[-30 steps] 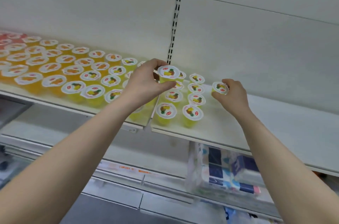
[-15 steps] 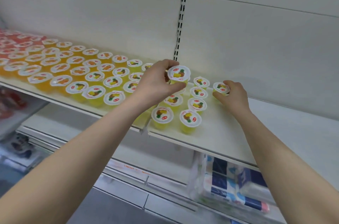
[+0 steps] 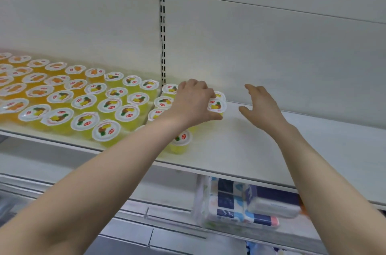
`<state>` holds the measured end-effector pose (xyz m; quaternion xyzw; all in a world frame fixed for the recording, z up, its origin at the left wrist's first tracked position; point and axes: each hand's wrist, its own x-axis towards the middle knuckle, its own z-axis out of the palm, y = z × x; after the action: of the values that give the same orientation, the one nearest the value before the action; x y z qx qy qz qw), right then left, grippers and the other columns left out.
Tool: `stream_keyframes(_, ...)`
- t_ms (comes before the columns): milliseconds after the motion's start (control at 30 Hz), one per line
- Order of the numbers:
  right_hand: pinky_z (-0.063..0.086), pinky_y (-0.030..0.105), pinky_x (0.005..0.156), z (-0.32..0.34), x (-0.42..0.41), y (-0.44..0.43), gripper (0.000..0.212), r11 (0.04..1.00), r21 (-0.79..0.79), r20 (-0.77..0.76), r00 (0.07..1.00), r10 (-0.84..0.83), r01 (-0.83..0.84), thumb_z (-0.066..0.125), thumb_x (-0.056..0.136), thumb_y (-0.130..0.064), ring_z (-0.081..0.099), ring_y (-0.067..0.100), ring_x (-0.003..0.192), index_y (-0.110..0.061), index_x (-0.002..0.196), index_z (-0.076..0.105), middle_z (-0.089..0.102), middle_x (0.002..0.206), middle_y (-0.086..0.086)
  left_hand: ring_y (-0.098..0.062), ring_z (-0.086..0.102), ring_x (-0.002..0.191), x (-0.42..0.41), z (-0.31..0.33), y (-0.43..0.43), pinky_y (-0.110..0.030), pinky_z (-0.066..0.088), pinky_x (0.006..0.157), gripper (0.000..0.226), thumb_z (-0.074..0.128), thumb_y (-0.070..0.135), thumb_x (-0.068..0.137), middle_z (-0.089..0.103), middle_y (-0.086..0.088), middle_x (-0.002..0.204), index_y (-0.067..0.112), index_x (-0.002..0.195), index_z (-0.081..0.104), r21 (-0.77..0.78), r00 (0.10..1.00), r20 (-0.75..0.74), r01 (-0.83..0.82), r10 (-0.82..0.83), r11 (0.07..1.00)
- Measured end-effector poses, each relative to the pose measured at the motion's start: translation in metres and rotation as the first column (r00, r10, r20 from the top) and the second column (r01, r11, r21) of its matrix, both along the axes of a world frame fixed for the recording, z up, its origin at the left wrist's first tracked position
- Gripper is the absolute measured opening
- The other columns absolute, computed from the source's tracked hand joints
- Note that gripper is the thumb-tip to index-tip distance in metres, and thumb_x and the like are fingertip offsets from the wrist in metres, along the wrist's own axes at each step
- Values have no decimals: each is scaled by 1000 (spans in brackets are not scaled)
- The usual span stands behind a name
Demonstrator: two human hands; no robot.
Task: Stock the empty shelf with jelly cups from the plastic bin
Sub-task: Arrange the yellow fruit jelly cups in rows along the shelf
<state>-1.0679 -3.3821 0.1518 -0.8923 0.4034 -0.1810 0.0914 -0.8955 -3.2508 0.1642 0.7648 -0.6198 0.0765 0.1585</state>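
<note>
Overhead, a slotted upright (image 3: 162,24) ran down the pale back wall and met the shelf (image 3: 240,150) near the join between its two boards. Rows of jelly cups (image 3: 83,102) covered the left board, orange ones at far left giving way to yellow ones toward the join. More yellow cups stood just right of the join, several blocked by the left forearm; one cup near the front edge (image 3: 180,142) showed only partly below the wrist. Wrapped packs with blue and white print (image 3: 240,202) sat on the shelf below, blurred, their labels unreadable. The plastic bin was not in view.

Left hand (image 3: 193,102) reached in palm down, fingers curled over the top and thumb pressed at the base of a yellow jelly cup (image 3: 217,106) standing at the right end of the group. Another lid (image 3: 220,95) peeked out just behind it, mostly hidden by the fingers.

Right hand (image 3: 261,102) hovered over the bare right board, apart from the cups, fingers spread and loosely bent, holding nothing. Both forearms were bare and extended upward toward the shelf.
</note>
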Motion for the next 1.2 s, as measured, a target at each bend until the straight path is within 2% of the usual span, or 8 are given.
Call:
stream_keyframes(133, 35, 36, 101, -2, -9, -1, 67, 999, -55, -35, 999, -5, 3, 62, 91, -21, 45, 34, 123, -8, 149, 32, 43, 138, 15, -26, 39, 125, -4, -15, -8, -49, 24, 111, 65, 64, 70, 71, 55, 1, 122, 26, 119, 62, 86, 996, 85, -45, 38, 995)
stream_keyframes(500, 37, 36, 97, 5, -1, 3, 63, 992, -108, -34, 998, 60, -63, 60, 91, -20, 45, 33, 121, -8, 148, 34, 45, 136, 14, -27, 40, 127, -2, -14, -10, -50, 23, 112, 72, 63, 72, 70, 54, 0, 126, 26, 125, 59, 157, 997, 64, -42, 32, 987)
stream_keyframes(567, 37, 36, 97, 12, 5, 7, 62, 987, -136, -24, 997, 78, -81, 60, 92, -20, 45, 33, 122, -8, 147, 35, 45, 137, 14, -27, 43, 124, -1, -10, -7, -46, 27, 110, 71, 60, 72, 74, 55, 0, 126, 26, 127, 58, 124, 1000, 25, -17, 14, 992)
stream_keyframes(667, 39, 38, 96, 22, 15, 17, 59, 972, -197, -16, 992, 126, -127, 59, 93, -22, 46, 34, 121, -8, 146, 37, 46, 136, 14, -26, 48, 120, 8, -2, 5, -38, 32, 105, 61, 57, 65, 83, 59, -1, 123, 24, 127, 59, -7, 1000, -28, 12, -12, 1000)
stream_keyframes(833, 42, 41, 93, 32, 41, 44, 52, 912, -324, -48, 967, 250, -252, 58, 95, -25, 50, 35, 114, -6, 141, 44, 51, 130, 15, -31, 55, 110, 43, 13, 47, -41, 41, 97, 46, 56, 48, 88, 66, -6, 111, 15, 117, 66, -242, 997, 74, 17, 1, 970)
stream_keyframes(1067, 46, 45, 89, 34, 96, 100, 48, 802, -421, -123, 902, 413, -424, 57, 95, -27, 54, 38, 106, -2, 135, 50, 55, 126, 18, -35, 58, 104, 101, 17, 133, -45, 49, 89, 51, 43, 49, 88, 66, -9, 110, 13, 116, 65, -247, 959, 248, -71, 134, 966)
stream_keyframes(1200, 46, 45, 90, 36, 141, 149, 51, 755, -428, -125, 860, 495, -497, 49, 93, -34, 54, 39, 109, -1, 132, 53, 56, 125, 19, -35, 58, 103, 135, 13, 194, -45, 49, 91, 46, 50, 46, 88, 66, -10, 109, 12, 116, 66, -267, 935, 300, -109, 190, 958)
